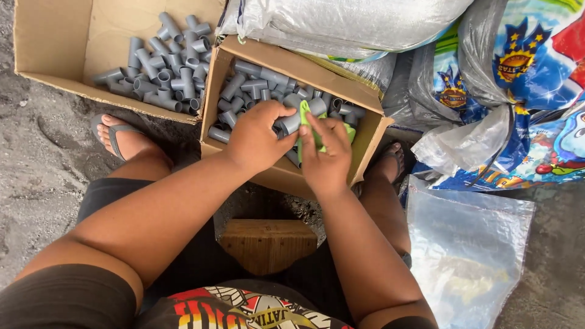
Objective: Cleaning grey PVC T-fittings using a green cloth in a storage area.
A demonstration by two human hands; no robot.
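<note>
- Left hand [256, 137]: grip clamped on a grey plastic pipe fitting [291, 123] above the small cardboard box [365, 137].
- Right hand [326, 159]: grip closed on a green cloth [306, 119] touching that fitting.

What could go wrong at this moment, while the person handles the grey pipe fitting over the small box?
1. The left hand grips a grey fitting while the right hand presses a green cloth on it; the fitting might slip back into the pile and get mixed with the others.
2. The small cardboard box sits tilted between the feet; it may tip and spill fittings on the sandy ground.
</note>
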